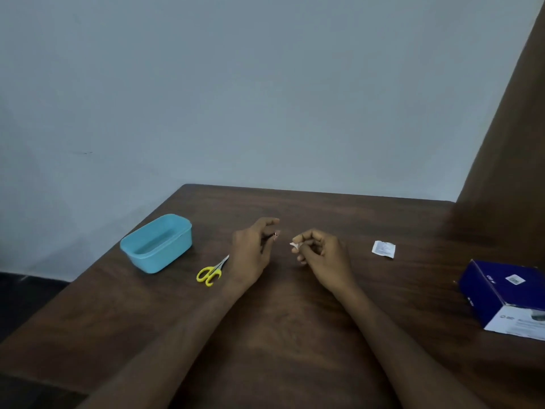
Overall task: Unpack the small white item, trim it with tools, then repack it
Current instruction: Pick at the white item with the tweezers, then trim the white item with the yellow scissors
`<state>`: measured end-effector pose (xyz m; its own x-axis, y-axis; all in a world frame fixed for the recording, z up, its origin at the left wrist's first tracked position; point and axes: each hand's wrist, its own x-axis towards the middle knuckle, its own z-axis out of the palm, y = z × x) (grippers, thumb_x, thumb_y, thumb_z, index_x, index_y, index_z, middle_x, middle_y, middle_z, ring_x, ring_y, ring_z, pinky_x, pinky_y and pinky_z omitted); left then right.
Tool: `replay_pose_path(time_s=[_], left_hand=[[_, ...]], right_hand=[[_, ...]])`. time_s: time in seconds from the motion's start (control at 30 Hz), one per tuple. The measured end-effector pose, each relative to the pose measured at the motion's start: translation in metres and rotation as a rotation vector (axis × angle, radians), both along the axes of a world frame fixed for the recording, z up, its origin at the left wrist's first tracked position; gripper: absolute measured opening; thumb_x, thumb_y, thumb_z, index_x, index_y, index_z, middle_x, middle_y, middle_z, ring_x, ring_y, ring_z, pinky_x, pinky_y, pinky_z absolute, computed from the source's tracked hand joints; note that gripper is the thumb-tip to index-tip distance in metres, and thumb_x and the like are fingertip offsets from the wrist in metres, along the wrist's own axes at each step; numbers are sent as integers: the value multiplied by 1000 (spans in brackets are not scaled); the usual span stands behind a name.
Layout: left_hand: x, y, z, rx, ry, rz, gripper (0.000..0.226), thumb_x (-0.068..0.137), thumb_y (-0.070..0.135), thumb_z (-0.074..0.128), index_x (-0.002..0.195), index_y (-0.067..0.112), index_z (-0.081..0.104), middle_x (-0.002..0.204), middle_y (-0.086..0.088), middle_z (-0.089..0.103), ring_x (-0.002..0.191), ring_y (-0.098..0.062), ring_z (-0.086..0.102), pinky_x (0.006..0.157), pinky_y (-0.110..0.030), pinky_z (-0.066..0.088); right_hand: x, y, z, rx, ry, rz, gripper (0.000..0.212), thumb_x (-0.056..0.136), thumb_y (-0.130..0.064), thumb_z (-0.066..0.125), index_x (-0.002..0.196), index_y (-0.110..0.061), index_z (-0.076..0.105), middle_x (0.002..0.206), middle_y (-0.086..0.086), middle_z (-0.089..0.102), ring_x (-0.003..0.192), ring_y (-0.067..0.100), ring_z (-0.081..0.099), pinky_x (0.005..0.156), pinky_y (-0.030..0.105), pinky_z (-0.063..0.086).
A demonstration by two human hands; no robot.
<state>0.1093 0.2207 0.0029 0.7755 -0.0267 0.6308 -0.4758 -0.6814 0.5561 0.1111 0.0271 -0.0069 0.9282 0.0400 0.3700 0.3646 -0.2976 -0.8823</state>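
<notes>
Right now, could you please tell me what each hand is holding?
Left hand: grips a thin dark tool, too small to identify.
Right hand: pinches the small white item.

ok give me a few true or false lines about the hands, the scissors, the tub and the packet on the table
1. The yellow-handled scissors lie on the table, in nobody's grip. True.
2. The right hand pinches a small white item. True.
3. The blue tub sits right of both hands. False: it is left of the left hand.
4. The white packet lies inside the tub. False: it lies on the table, right of the right hand.
5. The left hand holds a small thin tool. True.
</notes>
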Motion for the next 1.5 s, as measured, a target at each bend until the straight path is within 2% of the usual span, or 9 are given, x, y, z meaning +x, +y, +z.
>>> replay_pose_path(time_s=[0.1,0.17,0.37,0.5,0.7,0.93,1.03,1.13,1.5], left_hand=[[-8,29,20,9,49,39,36,97,3,73,130,17,72,106,8,81,97,17,70,88,-3,52],[-13,51,38,3,60,49,34,98,2,71,129,16,72,106,11,79,96,23,67,92,-7,54],[-26,130,104,201,83,135,31,96,0,72,125,11,73,106,3,81,92,-3,76,91,-12,57],[-28,185,123,373,303,292,29,92,9,79,120,12,75,93,-4,83,83,-10,78,90,-29,63],[-12,196,96,549,600,379,44,89,14,84,131,12,69,120,-10,74,111,-24,70,100,-34,57],[-10,196,79,558,463,414,30,98,32,76,117,9,77,109,-8,80,99,-21,75,90,-33,60],[-19,200,79,494,386,494,65,89,69,71,122,13,72,117,-1,72,106,-19,68,90,-36,58],[-28,203,71,565,604,515,103,71,89,71,137,12,54,131,-5,60,115,-23,56,91,-34,50],[-37,194,55,496,687,572,80,86,63,79,138,7,57,128,-9,70,95,-14,59,70,-23,49]], right_hand=[[-7,5,0,-35,2,49,10,90,-15,82,86,-21,75,76,-3,79,66,13,77,73,41,66],[-12,7,1,-57,-17,79,14,90,-25,84,84,-19,73,75,-6,79,66,12,77,72,39,65],[-12,5,-3,-81,6,124,10,96,-19,77,90,-19,69,80,-5,81,67,17,77,75,51,65],[-10,10,-3,-73,19,132,10,95,-16,78,90,-19,70,79,-3,81,67,19,76,75,53,65],[-14,11,2,-138,-18,114,11,94,-16,79,89,-23,71,75,-7,79,64,12,75,75,48,65],[-14,9,4,-142,-29,134,11,93,-16,79,90,-23,72,75,-8,79,64,11,75,74,47,65],[-14,9,5,-150,-34,130,11,93,-13,78,90,-22,73,75,-8,79,64,10,75,73,45,65],[-15,9,4,-157,-37,128,13,94,-11,78,90,-22,73,75,-8,80,64,10,75,72,44,65],[-18,8,7,-156,-29,143,10,94,-9,77,91,-18,73,75,-8,80,64,12,75,68,33,63]])
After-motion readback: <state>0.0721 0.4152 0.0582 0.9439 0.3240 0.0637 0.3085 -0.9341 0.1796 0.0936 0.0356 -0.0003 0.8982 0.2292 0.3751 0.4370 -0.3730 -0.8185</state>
